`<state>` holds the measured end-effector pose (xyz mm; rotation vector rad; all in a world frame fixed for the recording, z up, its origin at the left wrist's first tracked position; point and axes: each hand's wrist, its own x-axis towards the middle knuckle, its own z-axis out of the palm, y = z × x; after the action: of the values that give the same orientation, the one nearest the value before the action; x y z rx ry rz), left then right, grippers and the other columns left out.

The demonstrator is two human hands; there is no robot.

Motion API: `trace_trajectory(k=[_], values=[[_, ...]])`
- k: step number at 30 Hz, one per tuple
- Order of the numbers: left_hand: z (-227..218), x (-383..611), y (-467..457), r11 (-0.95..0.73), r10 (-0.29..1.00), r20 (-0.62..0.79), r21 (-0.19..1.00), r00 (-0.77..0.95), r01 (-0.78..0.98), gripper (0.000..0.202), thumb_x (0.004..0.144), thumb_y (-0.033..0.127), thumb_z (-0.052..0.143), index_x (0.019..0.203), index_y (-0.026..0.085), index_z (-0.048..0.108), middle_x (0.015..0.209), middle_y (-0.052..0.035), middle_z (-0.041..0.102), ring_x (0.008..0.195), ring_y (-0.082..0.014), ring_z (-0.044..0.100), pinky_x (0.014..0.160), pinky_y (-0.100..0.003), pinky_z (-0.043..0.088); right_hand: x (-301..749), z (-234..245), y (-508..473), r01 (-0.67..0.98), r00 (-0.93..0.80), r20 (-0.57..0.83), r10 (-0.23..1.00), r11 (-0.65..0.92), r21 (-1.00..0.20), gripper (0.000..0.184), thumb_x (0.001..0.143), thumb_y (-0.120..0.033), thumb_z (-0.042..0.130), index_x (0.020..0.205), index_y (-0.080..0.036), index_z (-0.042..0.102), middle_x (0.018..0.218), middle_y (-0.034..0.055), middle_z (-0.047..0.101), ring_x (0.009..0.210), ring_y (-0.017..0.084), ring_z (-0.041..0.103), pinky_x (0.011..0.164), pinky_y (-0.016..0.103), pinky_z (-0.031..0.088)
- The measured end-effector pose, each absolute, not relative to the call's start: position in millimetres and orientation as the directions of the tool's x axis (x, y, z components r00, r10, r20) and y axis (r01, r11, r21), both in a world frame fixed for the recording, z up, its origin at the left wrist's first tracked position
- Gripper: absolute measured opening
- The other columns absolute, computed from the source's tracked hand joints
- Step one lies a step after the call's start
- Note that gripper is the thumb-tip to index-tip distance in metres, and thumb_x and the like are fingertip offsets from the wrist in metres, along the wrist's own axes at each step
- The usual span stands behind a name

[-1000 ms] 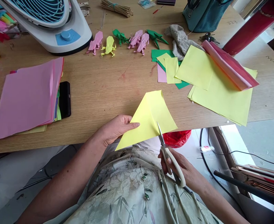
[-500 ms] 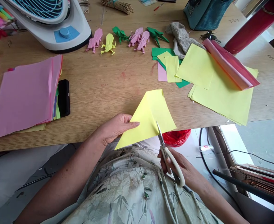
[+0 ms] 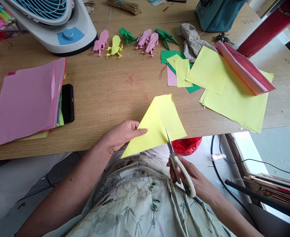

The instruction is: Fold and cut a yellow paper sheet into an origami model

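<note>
Across a wooden worktop (image 3: 98, 85), small paper frogs (image 3: 115, 46) stand beyond a person whose left hand (image 3: 125, 133) pinches a folded yellow paper (image 3: 157, 121) by its left side, over the worktop's near edge. The right hand (image 3: 186, 172) grips scissors (image 3: 176, 160) by the handles, blades at the paper's lower border. With that border unsupported, the sheet could sag or twist, sending a cut crooked; a loose scrap might drop toward the red bag (image 3: 188, 146) below.
</note>
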<state>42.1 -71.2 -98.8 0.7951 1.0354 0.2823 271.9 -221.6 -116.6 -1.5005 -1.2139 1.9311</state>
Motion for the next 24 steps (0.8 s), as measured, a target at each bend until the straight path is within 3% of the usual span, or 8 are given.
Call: trace_trajectory(k=[17,24], values=[[-98.0,41.9,-70.2,0.685,0.561,-0.659,0.710,0.501,0.166,0.040,0.063,0.044,0.087,0.082,0.012,0.071,0.078,-0.0045,0.074,0.064,-0.0135,0.063,0.061,-0.023,0.048,272.3,-119.1,-222.7,0.151,-0.355,-0.555,0.753,-0.539,-0.828,0.038,0.095,-0.058,0.044,0.100,-0.021,0.049,0.076,-0.0006,0.053,0.070,0.014,0.050,0.063,0.026,0.044],[-99.0,42.4,-71.0,0.690,0.569,-0.682,0.700,0.459,0.186,0.050,0.055,0.047,0.091,0.082,0.011,0.070,0.074,-0.0051,0.074,0.059,-0.0133,0.062,0.057,-0.023,0.047,271.2,-120.7,-222.9,0.140,-0.349,-0.554,0.756,-0.542,-0.828,0.035,0.095,-0.056,0.046,0.098,-0.021,0.049,0.072,-0.0018,0.050,0.067,0.013,0.047,0.060,0.025,0.041]])
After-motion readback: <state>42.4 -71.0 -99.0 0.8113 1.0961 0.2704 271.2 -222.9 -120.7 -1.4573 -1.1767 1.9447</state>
